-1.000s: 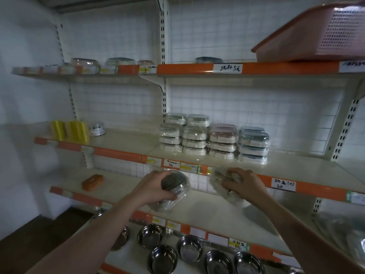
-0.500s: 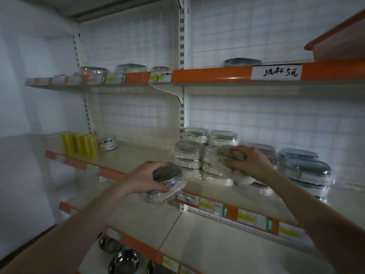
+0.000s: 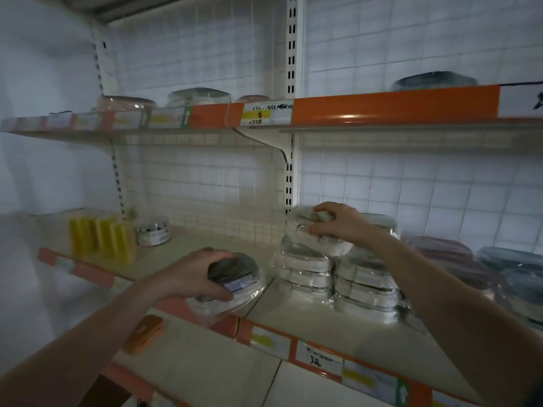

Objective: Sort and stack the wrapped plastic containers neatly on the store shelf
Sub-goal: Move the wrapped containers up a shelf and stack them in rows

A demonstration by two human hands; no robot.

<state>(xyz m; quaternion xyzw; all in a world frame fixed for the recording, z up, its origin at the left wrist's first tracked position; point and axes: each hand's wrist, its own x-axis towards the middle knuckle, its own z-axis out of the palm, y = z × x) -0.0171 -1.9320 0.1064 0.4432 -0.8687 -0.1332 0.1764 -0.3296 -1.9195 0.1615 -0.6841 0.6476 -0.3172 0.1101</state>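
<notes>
Wrapped white plastic containers (image 3: 305, 271) sit in two stacks on the middle cream shelf (image 3: 338, 327); exact count per stack unclear. Right hand (image 3: 340, 221), fingers curled, grips one more white wrapped container (image 3: 311, 239), tilted on top of the left stack. Left hand (image 3: 191, 274) grips a round dark-lidded wrapped container (image 3: 235, 280) at the shelf's front edge, just left of the stacks. Purple stack (image 3: 440, 254) and blue stack (image 3: 514, 268) to the right. Yellow items (image 3: 100, 236) and a small round tin (image 3: 152, 230) far left. Orange box (image 3: 144, 333) one shelf below.

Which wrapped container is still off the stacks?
The round dark-lidded container gripped by the left hand, at the shelf front edge; the right hand's tops a stack.
</notes>
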